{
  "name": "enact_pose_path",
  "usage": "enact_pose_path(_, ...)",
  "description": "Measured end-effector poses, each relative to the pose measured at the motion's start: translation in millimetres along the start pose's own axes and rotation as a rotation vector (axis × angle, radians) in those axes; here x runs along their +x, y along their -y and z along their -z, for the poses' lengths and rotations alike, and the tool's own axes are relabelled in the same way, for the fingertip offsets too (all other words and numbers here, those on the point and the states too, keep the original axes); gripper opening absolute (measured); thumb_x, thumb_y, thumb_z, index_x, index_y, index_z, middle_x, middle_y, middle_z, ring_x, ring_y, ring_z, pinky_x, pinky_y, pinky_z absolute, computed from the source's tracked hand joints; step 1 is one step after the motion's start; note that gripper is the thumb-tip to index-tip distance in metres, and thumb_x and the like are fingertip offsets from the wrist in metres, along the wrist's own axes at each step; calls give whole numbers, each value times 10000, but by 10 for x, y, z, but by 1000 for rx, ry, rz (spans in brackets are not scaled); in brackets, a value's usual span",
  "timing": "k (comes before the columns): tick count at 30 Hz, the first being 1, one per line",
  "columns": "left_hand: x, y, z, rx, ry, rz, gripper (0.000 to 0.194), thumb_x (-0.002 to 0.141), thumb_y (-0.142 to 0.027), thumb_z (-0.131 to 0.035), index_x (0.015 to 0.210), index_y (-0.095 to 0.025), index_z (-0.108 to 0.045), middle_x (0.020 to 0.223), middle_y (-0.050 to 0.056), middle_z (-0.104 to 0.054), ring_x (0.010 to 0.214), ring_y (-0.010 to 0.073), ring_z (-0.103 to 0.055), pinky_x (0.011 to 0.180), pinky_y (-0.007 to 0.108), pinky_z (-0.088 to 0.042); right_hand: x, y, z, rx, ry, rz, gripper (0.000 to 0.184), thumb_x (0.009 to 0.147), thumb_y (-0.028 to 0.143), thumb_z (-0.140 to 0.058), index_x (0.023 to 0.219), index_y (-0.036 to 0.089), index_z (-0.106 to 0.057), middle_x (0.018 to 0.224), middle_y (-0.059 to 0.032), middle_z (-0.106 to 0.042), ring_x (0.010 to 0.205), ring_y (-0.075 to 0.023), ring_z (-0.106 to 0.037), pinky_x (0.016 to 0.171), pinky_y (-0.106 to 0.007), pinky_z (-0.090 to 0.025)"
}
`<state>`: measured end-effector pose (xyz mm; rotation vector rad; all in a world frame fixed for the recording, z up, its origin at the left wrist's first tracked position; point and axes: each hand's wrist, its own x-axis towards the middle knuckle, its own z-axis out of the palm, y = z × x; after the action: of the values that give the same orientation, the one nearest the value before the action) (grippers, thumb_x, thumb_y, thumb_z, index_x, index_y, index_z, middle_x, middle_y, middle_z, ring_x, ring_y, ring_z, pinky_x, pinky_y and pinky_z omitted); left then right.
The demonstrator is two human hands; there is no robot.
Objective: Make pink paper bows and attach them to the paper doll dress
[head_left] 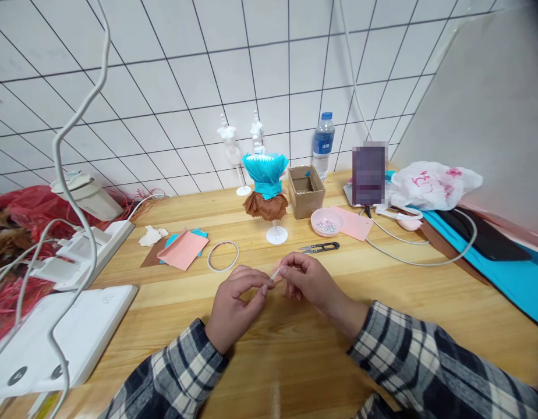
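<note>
My left hand (pixel 238 305) and my right hand (pixel 312 282) meet over the front of the table, fingertips almost touching. Between them runs a short, narrow pale strip (pixel 275 273), pinched at its left end by my left thumb and forefinger. My right thumb and forefinger pinch its other end, together with a small gathered piece of salmon-pink crepe paper (pixel 291 291) that is partly hidden under the hand. Just beyond stand thread snips (pixel 324 247) lying flat and a roll of thin tape (pixel 223 256). Behind them, a miniature dress form (pixel 265 186) wears a blue crepe paper top and brown skirt.
Folded pink paper (pixel 184 250) lies over blue and brown sheets at left. A pink dish (pixel 326 223) of small shiny pieces, a cardboard box (pixel 307 195) and a water bottle (pixel 324 142) stand behind. A white cable (pixel 77 125) hangs at left, near a power strip (pixel 105 253).
</note>
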<state>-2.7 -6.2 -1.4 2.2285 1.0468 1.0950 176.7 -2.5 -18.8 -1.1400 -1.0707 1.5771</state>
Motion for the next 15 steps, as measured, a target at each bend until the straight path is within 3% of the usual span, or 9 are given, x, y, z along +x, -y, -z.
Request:
enact_pose_path(4,-12,-15,8,-81,12,-13,154,825,-130,-564,780,-201,-693,802,43,-717,795,166,-642,746,303,-510,3,86,65,271,22,-50,205,727,319,-630,729,197,-466,792,7,-684,436,-60,-536,362,-154,-358)
enact_pose_path(6,-19,-9,4,-109,27,-14,150,825,-127,-562,782,-200,-686,800,46,-710,793,167,-640,742,304,-511,42,160,131,331,14,10,243,724,321,-643,723,203,-431,831,5,-687,503,-72,-576,403,-159,-415)
enact_pose_path(9,-21,14,-16,-133,45,-7,150,828,-126,-555,775,-199,-675,793,48,-708,783,168,-640,736,307,-511,190,320,289,295,-138,284,267,727,317,-661,729,217,-414,681,48,-627,578,-93,-594,473,-172,-474)
enact_pose_path(12,-14,43,-55,-133,52,20,158,837,-132,-547,765,-198,-672,781,51,-707,774,168,-638,729,307,-508,417,524,499,143,-329,596,243,745,291,-664,778,225,-432,763,25,-645,645,-111,-610,509,-201,-492)
enact_pose_path(15,-4,78,-107,-127,62,35,157,840,-135,-546,766,-197,-670,767,48,-703,770,168,-633,728,307,-500,666,707,696,-120,-530,796,188,770,281,-633,796,225,-456,810,-13,-661,714,-145,-615,571,-251,-497)
